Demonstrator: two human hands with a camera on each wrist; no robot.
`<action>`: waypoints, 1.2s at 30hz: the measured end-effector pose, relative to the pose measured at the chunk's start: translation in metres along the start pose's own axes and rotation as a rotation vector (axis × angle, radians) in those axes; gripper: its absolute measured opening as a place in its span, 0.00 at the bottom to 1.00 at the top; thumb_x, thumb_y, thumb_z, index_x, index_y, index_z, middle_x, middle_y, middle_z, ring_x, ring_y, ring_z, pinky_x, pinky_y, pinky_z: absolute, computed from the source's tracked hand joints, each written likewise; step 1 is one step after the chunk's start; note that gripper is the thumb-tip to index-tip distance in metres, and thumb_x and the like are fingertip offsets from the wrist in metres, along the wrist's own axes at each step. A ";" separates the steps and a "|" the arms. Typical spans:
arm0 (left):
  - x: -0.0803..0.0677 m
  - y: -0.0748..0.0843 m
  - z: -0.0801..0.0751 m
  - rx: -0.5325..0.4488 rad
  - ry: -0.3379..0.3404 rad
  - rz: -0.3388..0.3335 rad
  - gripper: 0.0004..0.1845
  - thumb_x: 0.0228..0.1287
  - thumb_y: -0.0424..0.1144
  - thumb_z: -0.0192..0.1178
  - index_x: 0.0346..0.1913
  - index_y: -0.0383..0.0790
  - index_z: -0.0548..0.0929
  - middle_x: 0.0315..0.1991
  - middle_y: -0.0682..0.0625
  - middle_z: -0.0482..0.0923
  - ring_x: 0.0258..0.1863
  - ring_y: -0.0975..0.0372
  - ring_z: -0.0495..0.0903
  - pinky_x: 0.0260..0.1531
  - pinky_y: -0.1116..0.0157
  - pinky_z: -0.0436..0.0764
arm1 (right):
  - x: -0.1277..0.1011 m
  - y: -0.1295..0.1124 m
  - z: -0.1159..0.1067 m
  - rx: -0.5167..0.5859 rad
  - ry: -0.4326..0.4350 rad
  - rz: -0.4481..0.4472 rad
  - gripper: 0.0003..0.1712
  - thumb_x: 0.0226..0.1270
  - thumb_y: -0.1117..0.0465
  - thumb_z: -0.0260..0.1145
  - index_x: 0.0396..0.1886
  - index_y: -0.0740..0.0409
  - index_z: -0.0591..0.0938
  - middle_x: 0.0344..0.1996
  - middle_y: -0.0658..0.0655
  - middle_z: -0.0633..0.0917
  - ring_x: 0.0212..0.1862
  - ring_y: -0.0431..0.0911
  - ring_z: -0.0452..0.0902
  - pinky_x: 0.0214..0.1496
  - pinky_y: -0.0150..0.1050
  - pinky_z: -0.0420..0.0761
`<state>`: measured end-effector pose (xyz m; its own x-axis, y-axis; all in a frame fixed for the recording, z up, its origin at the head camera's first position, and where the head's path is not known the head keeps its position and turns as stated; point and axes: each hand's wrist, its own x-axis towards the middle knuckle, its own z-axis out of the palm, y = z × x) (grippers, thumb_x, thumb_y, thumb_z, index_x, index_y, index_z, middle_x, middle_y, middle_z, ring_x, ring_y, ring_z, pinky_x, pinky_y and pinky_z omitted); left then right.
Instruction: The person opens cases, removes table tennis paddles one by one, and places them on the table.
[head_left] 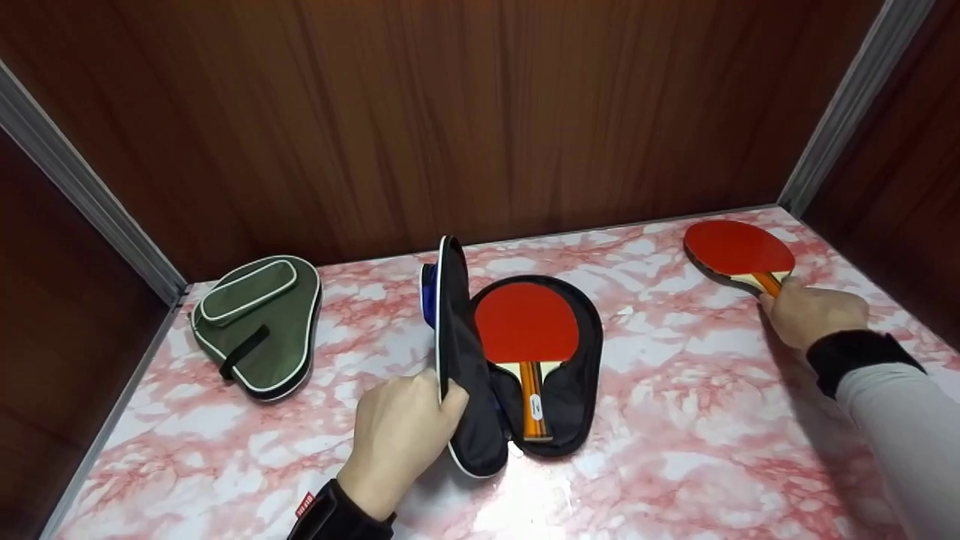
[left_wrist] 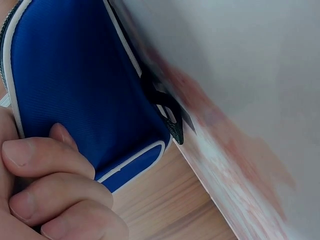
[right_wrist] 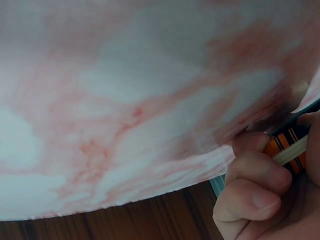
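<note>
My left hand (head_left: 409, 420) grips the edge of the raised lid of a blue paddle case (head_left: 480, 405), thumb on the black lining. The case's blue outer cloth (left_wrist: 75, 80) with white piping fills much of the left wrist view. In the case's other half lies a table tennis paddle (head_left: 526, 322), red side up, handle toward me. Over at the right, my right hand (head_left: 816, 311) holds a second red table tennis paddle (head_left: 739, 247) by its handle, the blade pointing to the back left. Its striped handle (right_wrist: 290, 147) shows between the curled fingers in the right wrist view.
A green paddle case (head_left: 262, 330) with white piping and a black strap lies closed at the left. Brown wood-grain panels (head_left: 480, 127) wall in the back and sides of the red-and-white marbled table (head_left: 660, 435), with grey metal strips at the corners.
</note>
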<state>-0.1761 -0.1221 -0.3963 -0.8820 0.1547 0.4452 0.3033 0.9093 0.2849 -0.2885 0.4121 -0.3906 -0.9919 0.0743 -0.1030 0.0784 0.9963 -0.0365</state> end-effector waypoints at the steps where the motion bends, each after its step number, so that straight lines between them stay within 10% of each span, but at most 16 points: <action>1: 0.000 0.000 0.000 0.001 0.004 0.002 0.23 0.70 0.46 0.66 0.18 0.45 0.73 0.12 0.52 0.68 0.14 0.48 0.78 0.15 0.51 0.70 | 0.000 -0.001 0.000 -0.006 0.003 -0.002 0.32 0.89 0.49 0.53 0.51 0.83 0.67 0.24 0.68 0.76 0.28 0.68 0.77 0.34 0.68 0.83; 25: 0.000 0.000 0.000 -0.004 -0.004 -0.006 0.22 0.69 0.45 0.65 0.18 0.46 0.72 0.12 0.52 0.68 0.15 0.47 0.79 0.16 0.50 0.71 | 0.000 0.006 0.002 -0.066 -0.087 -0.003 0.49 0.88 0.36 0.51 0.66 0.86 0.60 0.24 0.64 0.76 0.30 0.67 0.79 0.39 0.67 0.83; 36: -0.001 0.000 0.001 -0.001 0.040 0.026 0.21 0.68 0.44 0.66 0.18 0.44 0.73 0.11 0.50 0.69 0.14 0.47 0.79 0.15 0.50 0.71 | -0.020 -0.007 0.003 -0.078 0.086 0.048 0.49 0.83 0.28 0.54 0.40 0.77 0.68 0.20 0.64 0.75 0.24 0.64 0.76 0.30 0.58 0.78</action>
<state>-0.1757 -0.1217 -0.3977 -0.8589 0.1624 0.4856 0.3261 0.9047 0.2741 -0.2693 0.4034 -0.3916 -0.9923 0.1222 -0.0175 0.1213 0.9916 0.0442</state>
